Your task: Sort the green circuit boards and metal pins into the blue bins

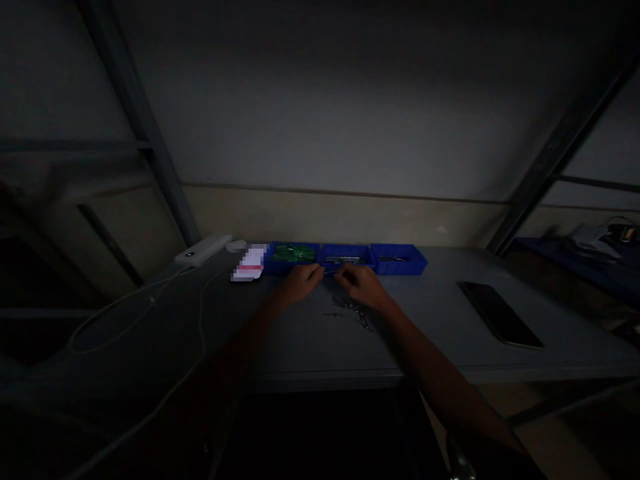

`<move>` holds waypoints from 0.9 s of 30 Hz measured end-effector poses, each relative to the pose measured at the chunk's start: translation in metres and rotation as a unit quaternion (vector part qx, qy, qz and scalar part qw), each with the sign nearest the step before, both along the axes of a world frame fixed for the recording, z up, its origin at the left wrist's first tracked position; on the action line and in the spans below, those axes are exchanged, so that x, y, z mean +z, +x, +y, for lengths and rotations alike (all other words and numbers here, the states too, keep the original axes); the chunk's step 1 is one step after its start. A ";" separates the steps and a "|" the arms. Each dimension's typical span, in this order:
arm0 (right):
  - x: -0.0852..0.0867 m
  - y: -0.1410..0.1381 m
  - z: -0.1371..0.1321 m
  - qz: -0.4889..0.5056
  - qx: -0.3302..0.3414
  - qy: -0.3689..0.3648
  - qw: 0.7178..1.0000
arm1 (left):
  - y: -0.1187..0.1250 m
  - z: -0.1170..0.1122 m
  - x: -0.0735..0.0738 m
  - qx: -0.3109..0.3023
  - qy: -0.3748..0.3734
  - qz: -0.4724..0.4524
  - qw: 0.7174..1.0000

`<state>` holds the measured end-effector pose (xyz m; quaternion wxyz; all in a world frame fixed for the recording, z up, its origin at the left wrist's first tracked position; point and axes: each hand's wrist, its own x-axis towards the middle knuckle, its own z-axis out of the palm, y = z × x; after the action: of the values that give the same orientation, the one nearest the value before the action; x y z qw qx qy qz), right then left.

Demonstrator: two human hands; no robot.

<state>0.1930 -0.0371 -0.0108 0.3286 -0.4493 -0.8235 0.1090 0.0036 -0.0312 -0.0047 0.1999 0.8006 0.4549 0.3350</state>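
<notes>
1. Okay, far left: grey metal post (167, 183), upright behind the desk (425, 327). Dim scene, fine detail poor.
2. Next, on desk: white box-shaped device (205, 250), pale cables (202, 323) looping toward the near edge. Small white object (236, 246) just beside.
3. Then phone with lit screen (249, 263), screen pixelated, near the left blue bin (277, 269). Green pieces (296, 253) inside that bin.
4. Left hand (301, 283) in front of left bin: fingers pinched together on one end of a thin piece (331, 272). Exact kind of piece: can't tell, too small and dark.
5. Thin piece: between both hands, above desk, just in front of the middle blue bin (346, 251). Long shiny metal rods (343, 259) in that bin.
6. Loose small metal parts (362, 320) scattered on desk, near side of both hands; count unclear.
7. Right hand (364, 287): fingertips narrowed on the piece's other end.
8. Right blue bin (401, 268), beside middle one: few thin dark pieces (394, 259) inside.
9. Well apart, right: dark-screened phone (500, 315), flat on desk, slanted.
10. Far right, beyond desk: blue surface (543, 252) with blurry clutter.
</notes>
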 end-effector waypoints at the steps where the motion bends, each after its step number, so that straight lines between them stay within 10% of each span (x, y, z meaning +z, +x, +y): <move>1: 0.000 -0.001 0.000 0.004 -0.002 -0.002 1.000 | 0.000 -0.001 0.000 -0.003 -0.003 0.003 1.000; 22: 0.004 0.003 0.001 0.057 0.055 0.012 0.997 | 0.002 -0.003 0.000 -0.096 -0.032 -0.008 0.995; 27: 0.002 0.025 0.017 0.119 -0.053 0.001 0.991 | 0.003 -0.007 0.001 -0.178 -0.136 0.069 0.972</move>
<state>0.2182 -0.0197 -0.0089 0.4303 -0.4760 -0.7535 0.1431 0.0062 -0.0380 -0.0040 0.3316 0.8552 0.3586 0.1731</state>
